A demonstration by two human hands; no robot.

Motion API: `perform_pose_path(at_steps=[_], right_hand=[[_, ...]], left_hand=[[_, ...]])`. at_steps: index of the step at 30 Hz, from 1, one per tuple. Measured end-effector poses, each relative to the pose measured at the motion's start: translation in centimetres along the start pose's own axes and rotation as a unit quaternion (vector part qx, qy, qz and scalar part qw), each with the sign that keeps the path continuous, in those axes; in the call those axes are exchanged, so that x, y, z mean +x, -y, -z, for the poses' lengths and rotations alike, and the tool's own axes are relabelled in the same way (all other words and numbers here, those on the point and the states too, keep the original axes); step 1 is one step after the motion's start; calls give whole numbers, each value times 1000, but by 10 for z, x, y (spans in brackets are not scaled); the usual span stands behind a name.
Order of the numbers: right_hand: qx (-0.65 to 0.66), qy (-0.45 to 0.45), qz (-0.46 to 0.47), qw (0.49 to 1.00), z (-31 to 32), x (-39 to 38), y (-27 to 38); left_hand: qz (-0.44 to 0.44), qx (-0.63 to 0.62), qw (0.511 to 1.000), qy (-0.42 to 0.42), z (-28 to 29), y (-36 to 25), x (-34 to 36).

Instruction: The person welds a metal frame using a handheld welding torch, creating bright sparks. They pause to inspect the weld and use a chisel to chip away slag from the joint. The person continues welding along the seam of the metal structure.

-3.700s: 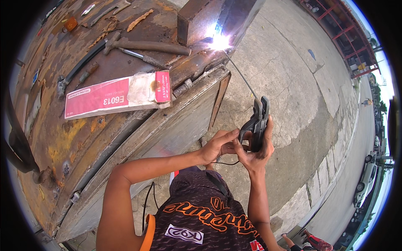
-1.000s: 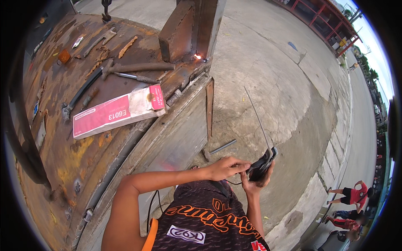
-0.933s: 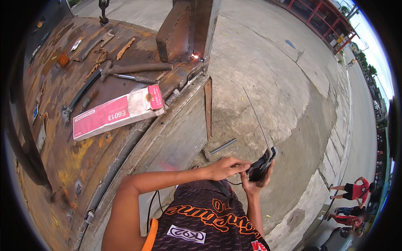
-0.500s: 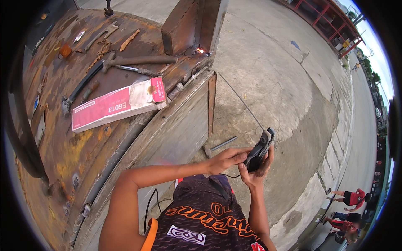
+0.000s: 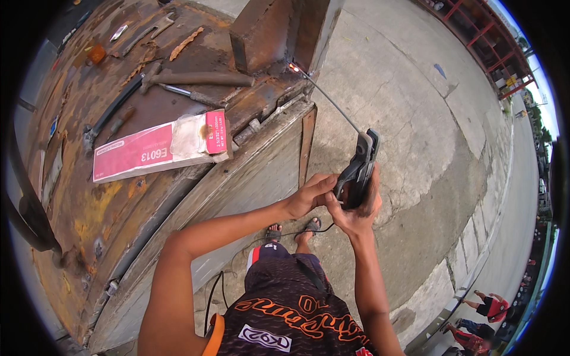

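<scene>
My right hand grips a black electrode holder; my left hand is closed at its lower end, beside the right thumb. A thin welding rod runs from its jaws to a small glowing spot at the foot of an upright rusty steel piece. The steel stands on a rusty plate. On the plate lie a pink-and-white cardboard box, a hammer, a second black-handled hammer and a silver-shafted tool.
A plank-like panel drops along the plate's edge. My sandalled feet stand on concrete beside black cable. A dark bent bar is at the far left. People in red are at the lower right, near a road; a red-framed structure is behind.
Both hands and the holder have risen since a second ago, bringing the rod tip up to the glowing spot. The bright arc from 3.7 seconds ago is now a small glow.
</scene>
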State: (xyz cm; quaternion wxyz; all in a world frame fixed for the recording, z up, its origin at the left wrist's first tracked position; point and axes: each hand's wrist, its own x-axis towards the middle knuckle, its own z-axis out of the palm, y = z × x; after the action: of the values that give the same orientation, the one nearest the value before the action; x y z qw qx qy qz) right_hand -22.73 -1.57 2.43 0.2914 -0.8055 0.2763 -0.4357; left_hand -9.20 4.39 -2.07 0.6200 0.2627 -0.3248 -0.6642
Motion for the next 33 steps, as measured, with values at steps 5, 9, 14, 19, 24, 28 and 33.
perform_pose_path(at_steps=[5,9,14,19,24,28,33], right_hand=[[7,19,3,1000,-10,12,-6],[9,17,2,1000,-16,17,-8],[13,26,-7,1000,-20,20,-9],[10,22,10,1000,-23,22,-11],[15,24,14,999,-23,24,-10],[17,33,13,999,-22,25,-8],[34,46,18,998,-22,27,-3]], left_hand=[[28,-64,998,13,19,1,2],[35,-55,998,-6,25,1,2],[40,-57,997,-22,28,1,4],[41,-60,997,-26,31,4,5],[45,-57,997,-33,29,1,5],[37,-69,997,-21,21,-6,3],[21,-68,997,-19,14,-12,2]])
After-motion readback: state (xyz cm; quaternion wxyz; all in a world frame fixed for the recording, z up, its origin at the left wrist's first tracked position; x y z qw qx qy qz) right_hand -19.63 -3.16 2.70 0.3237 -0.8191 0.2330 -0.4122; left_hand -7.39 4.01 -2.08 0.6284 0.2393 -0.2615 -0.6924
